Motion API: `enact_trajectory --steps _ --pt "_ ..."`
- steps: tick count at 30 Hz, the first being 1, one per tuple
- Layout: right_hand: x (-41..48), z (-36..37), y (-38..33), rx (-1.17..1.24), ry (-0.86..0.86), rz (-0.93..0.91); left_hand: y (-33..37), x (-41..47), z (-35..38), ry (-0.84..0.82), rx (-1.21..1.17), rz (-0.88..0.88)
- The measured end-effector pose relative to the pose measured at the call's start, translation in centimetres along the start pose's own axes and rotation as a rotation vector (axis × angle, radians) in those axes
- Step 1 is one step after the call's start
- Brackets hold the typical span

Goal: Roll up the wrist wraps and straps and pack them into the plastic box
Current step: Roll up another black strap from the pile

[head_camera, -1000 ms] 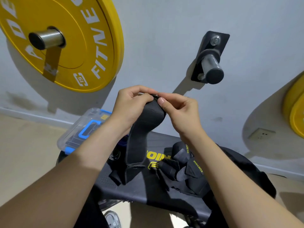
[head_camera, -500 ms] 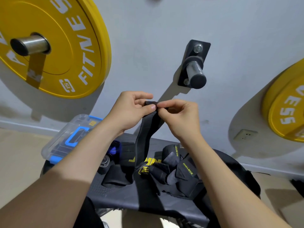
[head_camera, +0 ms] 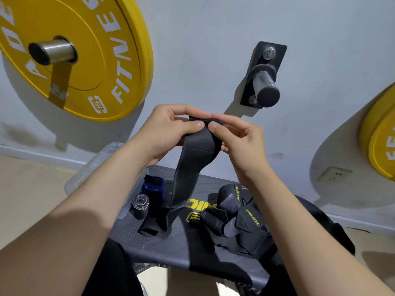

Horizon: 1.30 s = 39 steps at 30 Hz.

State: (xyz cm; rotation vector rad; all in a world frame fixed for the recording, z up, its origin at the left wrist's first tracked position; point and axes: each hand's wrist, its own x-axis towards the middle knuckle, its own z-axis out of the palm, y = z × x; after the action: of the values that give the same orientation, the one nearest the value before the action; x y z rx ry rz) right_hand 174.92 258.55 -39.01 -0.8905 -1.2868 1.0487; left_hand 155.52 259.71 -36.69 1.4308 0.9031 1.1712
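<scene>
We read FITNE in white on the big yellow plate (head_camera: pixel 106 60) hung on the wall at upper left, the rest cut off, and XUEYING in yellow-green on the black wraps (head_camera: pixel 241 216) heaped on the right of the desk (head_camera: pixel 132 231). The yellow lettering on the desk itself is partly covered, and we cannot read it. The black wrist wrap (head_camera: pixel 192 159) is held up above the desk. The left hand (head_camera: pixel 168 129) and right hand (head_camera: pixel 239 139) pinch its folded top end between thumbs and fingers (head_camera: pixel 197 124). Its broad, smooth band hangs down, tail lying on the desk. A grey roll (head_camera: pixel 140 205) and a blue roll (head_camera: pixel 155 186) sit just beside it, near the clear plastic box (head_camera: pixel 94 165) at the desk's left end.
</scene>
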Motion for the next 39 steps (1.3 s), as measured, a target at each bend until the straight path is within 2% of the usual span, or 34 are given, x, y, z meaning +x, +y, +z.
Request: enact_trajectory --steps 5,8,12,15,19,23,25,28,33,35,39 --pt "0.9 0.0 0.1 0.038 0.008 0.003 0.0 0.0 0.2 0.027 -0.008 0.067" --pt "1.1 0.2 0.5 0.026 -0.016 0.002 -0.5 0.1 -0.2 0.069 0.129 0.096" --pt "1.2 0.2 1.0 -0.038 -0.041 0.043 -0.9 0.4 -0.9 0.121 0.278 0.038" --pt "1.3 0.1 1.3 -0.140 -0.089 0.075 -0.8 0.6 -1.0 0.116 0.373 0.065" --pt "1.4 0.4 1.2 -0.117 -0.073 0.123 -1.0 0.5 -1.1 0.106 0.561 0.071" --pt "1.4 0.5 0.8 -0.090 -0.066 0.066 -0.9 0.2 -1.1 0.075 0.267 0.033" --pt "1.2 0.4 0.6 -0.103 -0.052 0.012 -1.0 0.1 -1.2 0.073 0.194 0.041" --pt "1.0 0.3 0.7 -0.141 -0.067 -0.027 -1.5 0.0 -1.2 0.093 0.219 0.053" --pt "1.1 0.1 1.1 -0.131 -0.126 0.055 -1.6 0.0 -1.2 0.071 0.237 0.037" --pt "1.1 0.1 1.3 -0.191 -0.104 0.023 -1.6 0.2 -0.7 0.066 0.294 0.010" --pt "1.3 -0.5 1.6 -0.215 -0.060 -0.041 -1.9 0.6 0.2 -0.015 0.249 -0.081"
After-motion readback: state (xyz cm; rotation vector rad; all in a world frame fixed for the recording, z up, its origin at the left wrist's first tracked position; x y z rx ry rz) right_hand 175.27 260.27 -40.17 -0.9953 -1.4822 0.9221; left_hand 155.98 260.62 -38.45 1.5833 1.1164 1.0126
